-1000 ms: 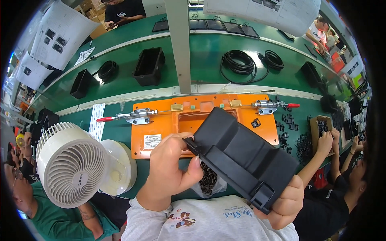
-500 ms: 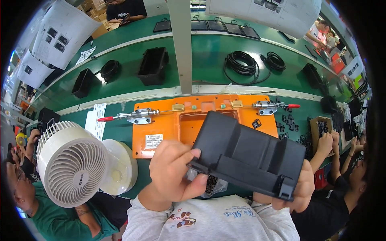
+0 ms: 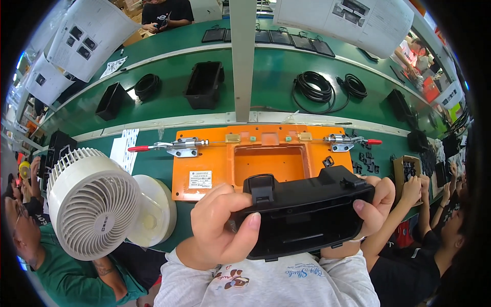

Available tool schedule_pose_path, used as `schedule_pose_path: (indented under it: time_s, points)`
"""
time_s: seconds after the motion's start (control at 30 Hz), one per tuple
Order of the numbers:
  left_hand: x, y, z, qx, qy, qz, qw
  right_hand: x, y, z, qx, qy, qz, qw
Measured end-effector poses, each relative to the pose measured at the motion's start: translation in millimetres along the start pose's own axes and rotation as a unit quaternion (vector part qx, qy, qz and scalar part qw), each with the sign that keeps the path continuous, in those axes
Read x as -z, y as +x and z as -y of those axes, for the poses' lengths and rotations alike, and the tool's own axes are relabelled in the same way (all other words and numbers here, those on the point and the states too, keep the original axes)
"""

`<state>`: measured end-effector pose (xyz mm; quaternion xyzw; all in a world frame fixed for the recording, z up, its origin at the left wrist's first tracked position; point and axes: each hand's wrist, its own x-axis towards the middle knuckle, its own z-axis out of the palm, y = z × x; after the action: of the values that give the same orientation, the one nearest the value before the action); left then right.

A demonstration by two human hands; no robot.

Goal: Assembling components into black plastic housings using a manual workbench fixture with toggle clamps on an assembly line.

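Black box gripped: left hand curled, right hand seemingly likewise.

By its two ends I hold a long, black, hollow plastic box, its open mouth turned toward me, the inside dark. It runs left to right, tilted, its right end slightly higher in view; a black plastic latch sits on the upper long side, near the left end.
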<state>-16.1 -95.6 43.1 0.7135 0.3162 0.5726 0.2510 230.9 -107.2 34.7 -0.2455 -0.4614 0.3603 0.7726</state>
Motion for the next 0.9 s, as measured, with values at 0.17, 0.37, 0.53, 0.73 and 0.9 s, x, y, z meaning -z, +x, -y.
schedule_pose_path:
  time_s: [0.17,0.37,0.53,0.73,0.9]
  points:
    - [-0.1,-2.2,2.7,0.015,-0.046,0.01,0.999,-2.4,-2.2,9.6,-0.068,-0.013,-0.036,0.997]
    - [1.2,-7.0,5.3,0.037,-0.115,0.011,0.993,-7.9,0.3,15.4,-0.129,-0.022,-0.034,0.991]
    - [2.9,-9.0,3.9,0.046,-0.128,0.016,0.991,-8.8,-0.1,15.4,-0.165,-0.015,-0.05,0.985]
    - [0.3,-10.8,2.9,0.051,-0.146,0.012,0.988,-15.5,1.8,18.7,-0.175,-0.003,-0.077,0.982]
    - [4.5,-12.3,3.7,0.054,-0.131,0.017,0.99,-19.2,2.2,13.8,-0.19,-0.017,-0.089,0.978]
